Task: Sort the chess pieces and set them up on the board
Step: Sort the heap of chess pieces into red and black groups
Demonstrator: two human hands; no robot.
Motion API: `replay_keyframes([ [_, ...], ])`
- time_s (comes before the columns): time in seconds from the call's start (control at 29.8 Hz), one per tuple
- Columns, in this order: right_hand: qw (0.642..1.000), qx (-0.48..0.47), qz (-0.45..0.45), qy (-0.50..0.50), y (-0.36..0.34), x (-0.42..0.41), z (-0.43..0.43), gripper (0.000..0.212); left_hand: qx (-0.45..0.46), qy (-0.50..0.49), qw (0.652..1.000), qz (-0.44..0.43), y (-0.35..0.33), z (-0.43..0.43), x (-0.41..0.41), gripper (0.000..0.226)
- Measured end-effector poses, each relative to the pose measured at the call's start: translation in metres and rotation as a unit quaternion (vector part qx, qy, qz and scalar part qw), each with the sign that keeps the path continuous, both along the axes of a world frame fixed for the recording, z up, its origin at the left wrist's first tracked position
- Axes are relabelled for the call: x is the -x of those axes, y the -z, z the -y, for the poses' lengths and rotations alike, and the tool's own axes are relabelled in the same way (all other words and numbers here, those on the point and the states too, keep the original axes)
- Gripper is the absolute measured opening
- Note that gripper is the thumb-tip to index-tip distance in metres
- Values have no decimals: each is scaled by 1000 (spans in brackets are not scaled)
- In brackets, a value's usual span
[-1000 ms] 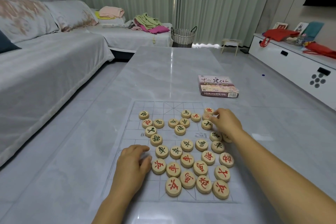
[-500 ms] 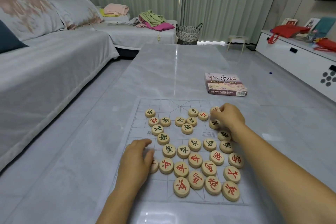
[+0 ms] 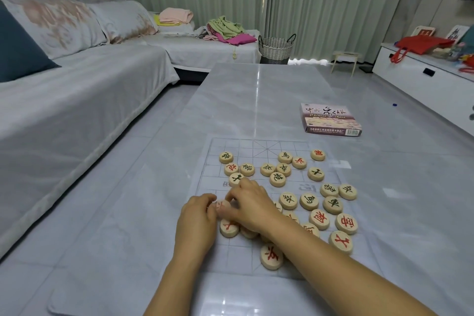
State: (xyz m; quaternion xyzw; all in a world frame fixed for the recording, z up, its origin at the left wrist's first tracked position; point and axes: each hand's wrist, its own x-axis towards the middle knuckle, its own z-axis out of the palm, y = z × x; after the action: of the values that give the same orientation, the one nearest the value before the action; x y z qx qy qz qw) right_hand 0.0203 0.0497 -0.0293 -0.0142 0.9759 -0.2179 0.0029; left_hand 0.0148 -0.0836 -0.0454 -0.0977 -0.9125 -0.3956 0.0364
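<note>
A translucent chess board sheet (image 3: 218, 147) lies on the grey marble table (image 3: 256, 100). Round wooden chess pieces with red or black characters are scattered over it, such as a red one (image 3: 318, 155) at the far right and a black one (image 3: 226, 157) at the far left. My left hand (image 3: 197, 223) and my right hand (image 3: 252, 209) meet at the board's left middle. The fingertips of both pinch one blurred wooden piece (image 3: 222, 206). My right arm crosses the board and hides several pieces. A red piece (image 3: 229, 228) lies just under both hands.
The chess box (image 3: 331, 119) lies on the table beyond the board at the right. A grey sofa (image 3: 77, 90) runs along the left. A woven basket (image 3: 276, 49) stands past the table's far end. A white cabinet (image 3: 423, 77) with red bags stands at the right.
My right hand has swung from the board's far right corner to its left middle, next to my left hand. My left hand has moved slightly up the board. The camera has shifted closer.
</note>
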Motion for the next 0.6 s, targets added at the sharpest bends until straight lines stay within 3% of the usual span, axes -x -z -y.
replay_keyframes([
  [0.13,996,36,-59,51,-3,13,-16,31,19,15,1000,0,0,-5,-1,25],
  [0.37,990,-95,-81,66,-2,59,-20,40,19,19,1000,13,-1,-14,-2,33],
  [0.6,983,-132,-61,112,3,87,2,36,8,37,999,19,3,-13,0,34],
])
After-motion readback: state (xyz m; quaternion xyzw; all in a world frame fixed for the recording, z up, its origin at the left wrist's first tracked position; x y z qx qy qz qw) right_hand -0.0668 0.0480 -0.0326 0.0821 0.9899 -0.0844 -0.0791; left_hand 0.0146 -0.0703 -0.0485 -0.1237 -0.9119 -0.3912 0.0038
